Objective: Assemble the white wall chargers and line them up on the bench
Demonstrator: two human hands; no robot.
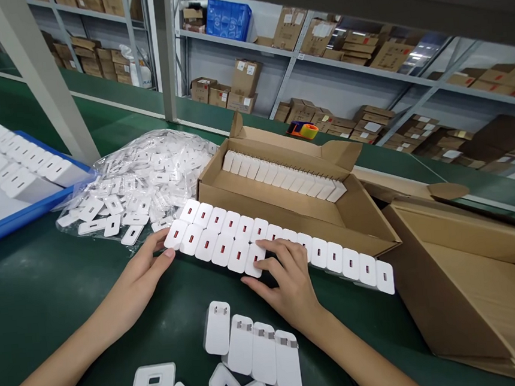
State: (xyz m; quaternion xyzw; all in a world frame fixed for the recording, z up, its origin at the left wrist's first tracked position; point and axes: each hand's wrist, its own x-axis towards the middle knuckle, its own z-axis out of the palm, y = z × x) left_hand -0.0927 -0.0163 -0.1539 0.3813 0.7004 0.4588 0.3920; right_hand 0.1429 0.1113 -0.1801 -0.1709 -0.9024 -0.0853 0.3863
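Two rows of white chargers (225, 235) with red USB ports stand side by side on the green table, in front of an open cardboard box (286, 211). My left hand (141, 275) rests at the left end of the rows, fingers stretched against the end charger. My right hand (287, 274) lies flat on the chargers near the middle, fingers spread. Inside the box a row of white chargers (283, 176) stands along the back wall. Close to me, several chargers (257, 349) lie prongs up.
A clear plastic bag of white cover pieces (143, 173) sits at the left. A blue tray (15, 205) holds more chargers. Loose white cover pieces (153, 381) lie at the near edge. A large empty carton (477, 282) stands at the right. Shelves of boxes fill the background.
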